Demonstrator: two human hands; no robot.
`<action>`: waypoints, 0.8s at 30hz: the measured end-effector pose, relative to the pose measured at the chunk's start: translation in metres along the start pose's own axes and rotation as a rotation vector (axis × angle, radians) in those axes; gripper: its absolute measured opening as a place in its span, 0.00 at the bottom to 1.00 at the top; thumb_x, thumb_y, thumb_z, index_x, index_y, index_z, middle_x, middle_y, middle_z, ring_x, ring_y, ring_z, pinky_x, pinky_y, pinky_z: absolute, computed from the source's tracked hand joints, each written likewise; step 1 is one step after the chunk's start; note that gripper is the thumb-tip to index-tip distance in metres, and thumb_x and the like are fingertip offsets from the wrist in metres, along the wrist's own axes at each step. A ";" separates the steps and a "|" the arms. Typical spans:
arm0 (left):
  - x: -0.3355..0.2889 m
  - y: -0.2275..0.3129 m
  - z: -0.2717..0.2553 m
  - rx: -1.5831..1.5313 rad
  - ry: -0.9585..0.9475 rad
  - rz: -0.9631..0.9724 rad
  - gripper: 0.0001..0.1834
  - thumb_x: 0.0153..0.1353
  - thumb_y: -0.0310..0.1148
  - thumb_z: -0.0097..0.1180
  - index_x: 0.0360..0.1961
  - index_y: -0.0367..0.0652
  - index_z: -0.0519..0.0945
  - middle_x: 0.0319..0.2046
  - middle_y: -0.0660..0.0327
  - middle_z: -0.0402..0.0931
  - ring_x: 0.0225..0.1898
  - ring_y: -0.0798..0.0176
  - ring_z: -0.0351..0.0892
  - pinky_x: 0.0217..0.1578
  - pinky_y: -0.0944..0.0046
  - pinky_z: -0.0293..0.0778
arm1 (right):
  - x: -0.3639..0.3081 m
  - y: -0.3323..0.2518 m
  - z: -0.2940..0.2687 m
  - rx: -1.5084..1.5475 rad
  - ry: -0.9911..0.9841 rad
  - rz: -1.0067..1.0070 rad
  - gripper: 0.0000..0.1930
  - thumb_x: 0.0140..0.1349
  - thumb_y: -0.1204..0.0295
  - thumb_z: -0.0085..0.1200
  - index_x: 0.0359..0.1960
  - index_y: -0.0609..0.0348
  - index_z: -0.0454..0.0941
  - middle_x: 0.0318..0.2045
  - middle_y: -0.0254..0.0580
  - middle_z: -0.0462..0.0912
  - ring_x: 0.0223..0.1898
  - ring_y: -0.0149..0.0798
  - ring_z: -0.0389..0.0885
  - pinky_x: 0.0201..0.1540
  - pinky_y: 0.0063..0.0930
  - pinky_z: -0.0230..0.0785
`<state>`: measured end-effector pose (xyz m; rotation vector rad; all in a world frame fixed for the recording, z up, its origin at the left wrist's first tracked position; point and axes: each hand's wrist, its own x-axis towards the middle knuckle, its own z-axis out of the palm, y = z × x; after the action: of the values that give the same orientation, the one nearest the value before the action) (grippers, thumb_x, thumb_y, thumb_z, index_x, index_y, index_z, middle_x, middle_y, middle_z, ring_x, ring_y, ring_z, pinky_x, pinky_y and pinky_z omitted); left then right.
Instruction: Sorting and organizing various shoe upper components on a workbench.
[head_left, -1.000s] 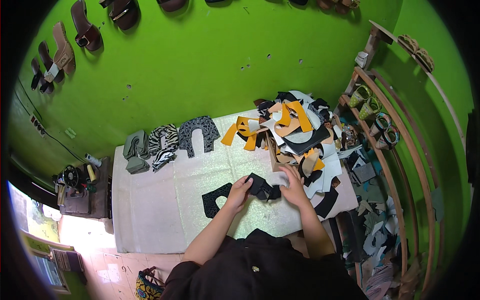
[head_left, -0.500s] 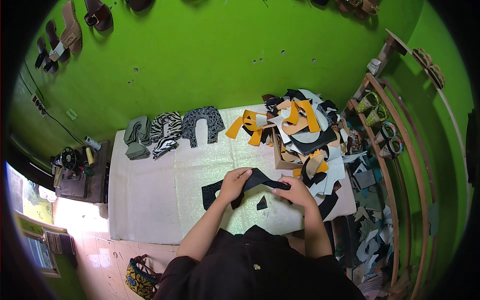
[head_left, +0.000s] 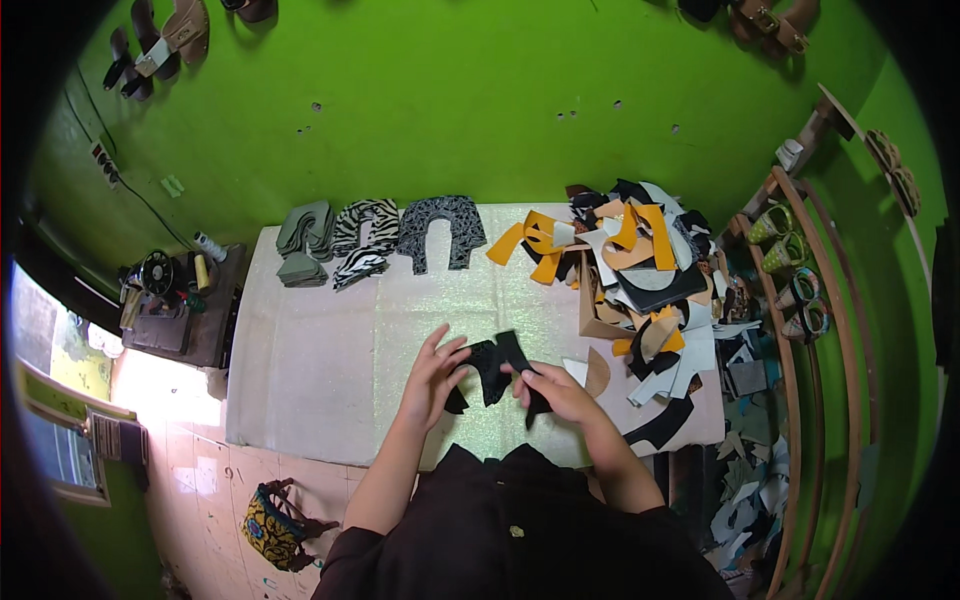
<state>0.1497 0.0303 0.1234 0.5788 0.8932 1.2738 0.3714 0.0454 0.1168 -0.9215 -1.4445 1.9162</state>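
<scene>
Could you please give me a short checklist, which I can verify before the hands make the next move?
1. Right hand holds the black strip: ok, gripped by thumb and fingers.
2. Left hand open: ok, fingers spread.
3. Left hand apart from the patterned black piece: cannot tell, they lie close together in view.
4. Zebra-print stack between the grey-green stack and the grey patterned stack: ok.
5. Scraps all inside the cardboard box: not ok, some lie outside on the table.
</scene>
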 end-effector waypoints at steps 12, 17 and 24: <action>-0.007 -0.004 -0.004 0.770 -0.081 0.026 0.12 0.63 0.34 0.49 0.39 0.36 0.78 0.29 0.64 0.75 0.32 0.73 0.71 0.36 0.73 0.68 | 0.005 0.015 0.084 -0.822 -0.160 -0.170 0.38 0.54 0.63 0.52 0.62 0.65 0.47 0.58 0.61 0.56 0.60 0.58 0.57 0.59 0.58 0.50; -0.004 -0.008 0.007 0.518 -0.217 -0.031 0.31 0.52 0.23 0.59 0.58 0.37 0.62 0.46 0.57 0.69 0.47 0.67 0.69 0.48 0.68 0.66 | 0.004 0.029 0.071 -0.656 0.045 -0.254 0.37 0.53 0.74 0.51 0.64 0.63 0.46 0.54 0.61 0.64 0.57 0.58 0.64 0.58 0.47 0.57; -0.014 -0.014 0.003 0.462 -0.220 0.099 0.33 0.47 0.12 0.55 0.56 0.38 0.62 0.46 0.58 0.68 0.48 0.62 0.72 0.46 0.70 0.70 | -0.004 0.005 0.061 -0.256 0.339 -0.119 0.35 0.50 0.83 0.50 0.63 0.60 0.53 0.45 0.53 0.72 0.41 0.39 0.76 0.42 0.28 0.69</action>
<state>0.1591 0.0143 0.1175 1.1174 0.9860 1.0665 0.3250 0.0059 0.1235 -1.1835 -1.5177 1.4284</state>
